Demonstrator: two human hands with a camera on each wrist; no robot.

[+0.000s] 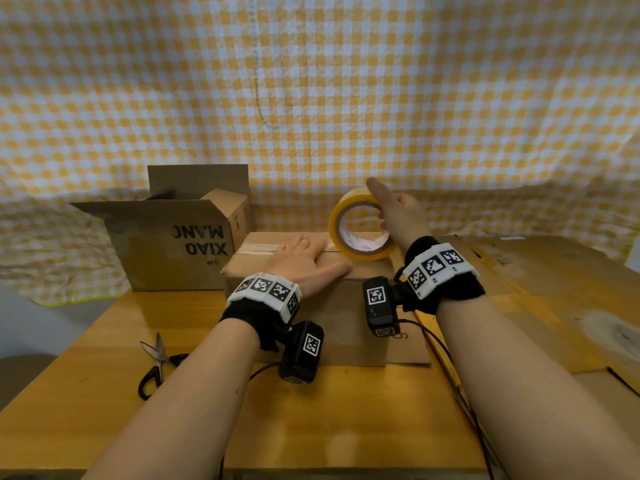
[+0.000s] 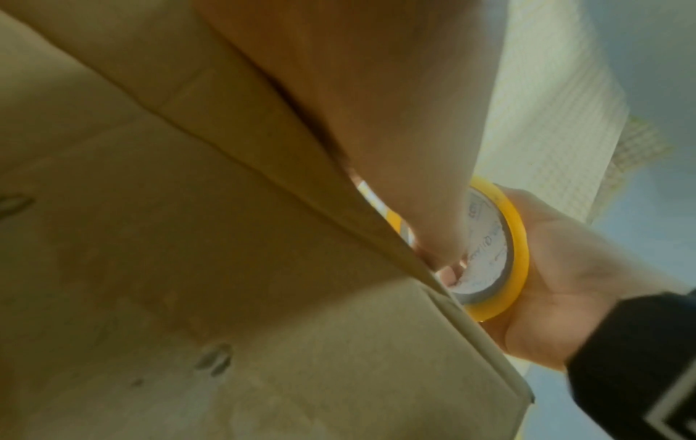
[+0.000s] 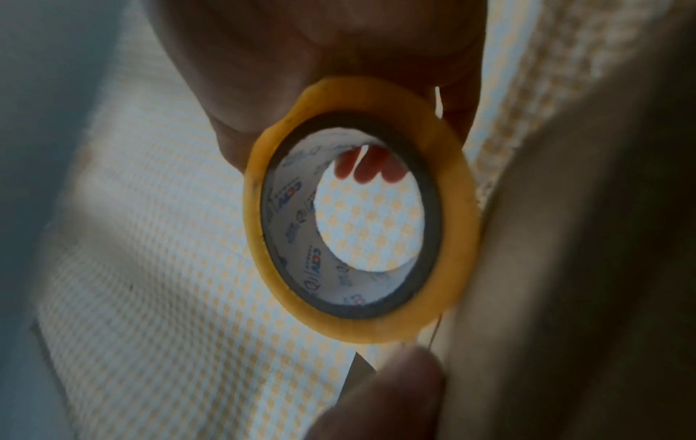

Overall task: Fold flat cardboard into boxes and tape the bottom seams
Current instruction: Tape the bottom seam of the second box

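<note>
A folded cardboard box (image 1: 346, 317) stands bottom-up at the middle of the wooden table (image 1: 311, 427). A strip of clear tape (image 1: 256, 249) runs along its top seam. My left hand (image 1: 304, 259) lies flat on the box top, fingers straight, pressing the tape down. My right hand (image 1: 398, 216) grips the yellow tape roll (image 1: 360, 225), which stands on edge at the box's far right. In the right wrist view the tape roll (image 3: 361, 214) fills the centre, fingertips (image 3: 369, 169) curled over its far rim. The left wrist view shows the box (image 2: 188, 238) and the tape roll (image 2: 497, 253).
An open, taller cardboard box (image 1: 173, 237) printed "XIAO MANG" stands at the back left. Scissors (image 1: 156, 362) lie on the table at the near left. Flat cardboard sheets (image 1: 536, 292) cover the right side. A yellow checked cloth (image 1: 311, 98) hangs behind.
</note>
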